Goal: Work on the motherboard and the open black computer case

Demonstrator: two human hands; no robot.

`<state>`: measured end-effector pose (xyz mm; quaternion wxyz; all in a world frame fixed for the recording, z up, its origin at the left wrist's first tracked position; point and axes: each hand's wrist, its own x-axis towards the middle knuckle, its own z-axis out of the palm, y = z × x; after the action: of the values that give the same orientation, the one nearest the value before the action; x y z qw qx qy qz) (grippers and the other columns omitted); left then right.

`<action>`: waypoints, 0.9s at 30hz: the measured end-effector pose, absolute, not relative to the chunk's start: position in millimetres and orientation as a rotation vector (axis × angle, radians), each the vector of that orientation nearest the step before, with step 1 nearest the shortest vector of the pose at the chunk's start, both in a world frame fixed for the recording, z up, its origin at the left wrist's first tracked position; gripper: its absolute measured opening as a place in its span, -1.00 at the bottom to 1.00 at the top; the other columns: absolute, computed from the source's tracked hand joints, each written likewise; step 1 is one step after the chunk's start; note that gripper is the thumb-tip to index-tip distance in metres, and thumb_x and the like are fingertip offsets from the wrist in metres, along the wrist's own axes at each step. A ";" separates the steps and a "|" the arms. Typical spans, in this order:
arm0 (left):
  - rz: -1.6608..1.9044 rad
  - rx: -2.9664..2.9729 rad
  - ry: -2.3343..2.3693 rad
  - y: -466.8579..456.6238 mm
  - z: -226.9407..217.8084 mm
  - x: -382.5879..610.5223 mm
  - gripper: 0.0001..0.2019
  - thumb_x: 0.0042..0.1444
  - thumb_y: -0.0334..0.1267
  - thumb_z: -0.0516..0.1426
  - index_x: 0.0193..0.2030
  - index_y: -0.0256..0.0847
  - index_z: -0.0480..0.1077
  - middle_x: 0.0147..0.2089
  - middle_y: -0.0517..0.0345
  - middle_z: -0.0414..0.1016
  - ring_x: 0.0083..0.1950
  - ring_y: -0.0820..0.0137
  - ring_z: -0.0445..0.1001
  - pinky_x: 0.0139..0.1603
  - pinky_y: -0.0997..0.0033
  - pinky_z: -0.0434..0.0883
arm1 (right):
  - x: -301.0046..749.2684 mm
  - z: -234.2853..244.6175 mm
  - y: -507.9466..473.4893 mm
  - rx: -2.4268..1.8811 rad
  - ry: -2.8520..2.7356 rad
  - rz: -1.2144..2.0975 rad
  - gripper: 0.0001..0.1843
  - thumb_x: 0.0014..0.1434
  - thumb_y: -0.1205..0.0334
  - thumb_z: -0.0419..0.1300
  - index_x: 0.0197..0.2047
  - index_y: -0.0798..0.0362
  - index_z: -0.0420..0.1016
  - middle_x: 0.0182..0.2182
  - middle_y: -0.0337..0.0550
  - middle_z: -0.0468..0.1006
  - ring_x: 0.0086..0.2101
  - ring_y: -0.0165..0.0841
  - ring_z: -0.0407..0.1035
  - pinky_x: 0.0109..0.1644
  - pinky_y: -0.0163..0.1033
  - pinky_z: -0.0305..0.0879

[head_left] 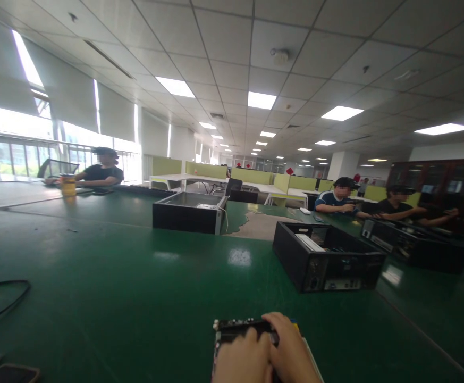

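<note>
At the bottom edge of the head view, a computer circuit board [219,336] lies low in front of me, with a dark upper part, small white connectors along its far edge and a bit of yellow and blue at its right. My left hand [243,357] rests over its middle with curled fingers; what they hold, if anything, is hidden. Close against it, my right hand [289,348] is bent over the board's right part, fingers closed around a small dark piece that I cannot make out. Both hands touch each other and cover most of the board.
An open black computer case [335,274] stands ahead to the right on the green table [136,287]. Another case [186,221] is farther back, a third [419,247] at far right. A black cable [12,303] lies left. Several people sit around the table.
</note>
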<state>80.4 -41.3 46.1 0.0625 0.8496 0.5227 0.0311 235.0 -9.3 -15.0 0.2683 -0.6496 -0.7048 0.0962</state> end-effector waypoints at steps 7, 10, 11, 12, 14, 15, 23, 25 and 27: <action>0.360 2.360 1.769 14.9 40.8 11.5 -0.63 0.11 -0.30 0.04 0.06 -0.07 0.43 0.03 0.05 0.52 0.06 0.21 0.46 0.06 0.20 0.37 | 234.6 -14.2 -16.2 -1.739 -1.903 0.294 -0.48 0.10 0.25 0.02 0.13 0.06 0.42 0.10 -0.10 0.44 0.12 -0.21 0.26 0.23 -0.16 0.09; 0.347 2.347 1.698 20.5 34.0 2.7 -0.72 0.13 -0.25 0.02 -0.11 -0.01 0.50 -0.08 0.11 0.57 -0.01 0.21 0.49 -0.02 0.22 0.38 | 232.1 -14.0 -19.1 -1.787 -1.886 0.266 -0.45 0.10 0.26 0.00 0.17 0.07 0.39 0.11 -0.09 0.43 0.12 -0.19 0.26 0.23 -0.13 0.10; 0.345 2.347 1.707 20.8 33.4 2.5 -0.73 0.13 -0.25 0.00 -0.14 0.00 0.50 -0.10 0.11 0.58 -0.02 0.20 0.49 -0.05 0.21 0.39 | 231.3 -14.9 -20.1 -1.799 -1.883 0.251 -0.44 0.10 0.26 0.00 0.18 0.08 0.38 0.11 -0.08 0.44 0.12 -0.18 0.27 0.24 -0.12 0.09; 0.346 2.350 1.716 20.9 33.4 2.9 -0.73 0.13 -0.25 0.00 -0.16 0.00 0.51 -0.11 0.10 0.58 -0.03 0.19 0.49 -0.06 0.21 0.38 | 230.5 -16.0 -21.1 -1.810 -1.881 0.236 -0.44 0.09 0.26 0.00 0.18 0.09 0.38 0.11 -0.08 0.44 0.12 -0.17 0.27 0.24 -0.11 0.09; 0.355 2.365 1.707 21.2 34.0 4.0 -0.72 0.12 -0.28 -0.02 -0.19 -0.02 0.51 -0.13 0.10 0.57 -0.04 0.21 0.48 -0.07 0.23 0.38 | 229.0 -18.7 -23.2 -1.827 -1.877 0.208 -0.43 0.09 0.26 0.01 0.18 0.10 0.38 0.10 -0.07 0.45 0.11 -0.15 0.28 0.24 -0.09 0.09; 0.363 2.377 1.682 21.6 34.3 4.3 -0.72 0.11 -0.29 -0.02 -0.19 -0.03 0.51 -0.13 0.10 0.56 -0.04 0.22 0.48 -0.07 0.25 0.38 | 228.4 -19.9 -24.2 -1.831 -1.877 0.195 -0.44 0.09 0.26 0.01 0.18 0.11 0.39 0.10 -0.07 0.46 0.11 -0.14 0.29 0.24 -0.08 0.10; 0.353 2.376 1.642 26.1 32.1 2.0 -0.79 0.08 -0.24 0.04 -0.25 -0.02 0.51 -0.13 0.16 0.55 -0.04 0.25 0.46 -0.05 0.28 0.35 | 226.8 -19.2 -27.7 -1.808 -1.897 0.175 -0.42 0.10 0.25 0.00 0.19 0.09 0.39 0.13 -0.11 0.43 0.13 -0.15 0.28 0.25 -0.06 0.12; 0.362 2.383 1.633 26.3 31.9 2.0 -0.79 0.09 -0.24 0.04 -0.25 -0.02 0.51 -0.13 0.17 0.56 -0.04 0.25 0.46 -0.06 0.28 0.35 | 226.8 -17.7 -28.2 -1.808 -1.899 0.182 -0.42 0.11 0.24 0.00 0.20 0.08 0.38 0.14 -0.12 0.42 0.14 -0.16 0.26 0.26 -0.06 0.10; 0.367 2.381 1.643 25.8 32.0 1.8 -0.79 0.10 -0.24 0.04 -0.25 -0.02 0.50 -0.13 0.17 0.56 -0.04 0.24 0.46 -0.06 0.28 0.35 | 227.1 -16.4 -28.6 -1.816 -1.898 0.191 -0.41 0.12 0.23 -0.01 0.23 0.08 0.35 0.16 -0.12 0.40 0.15 -0.15 0.24 0.26 -0.05 0.09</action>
<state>1.8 25.8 32.0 0.1126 0.8113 0.5598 0.1251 227.1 -28.6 -16.4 0.2513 -0.6675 -0.6975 0.0701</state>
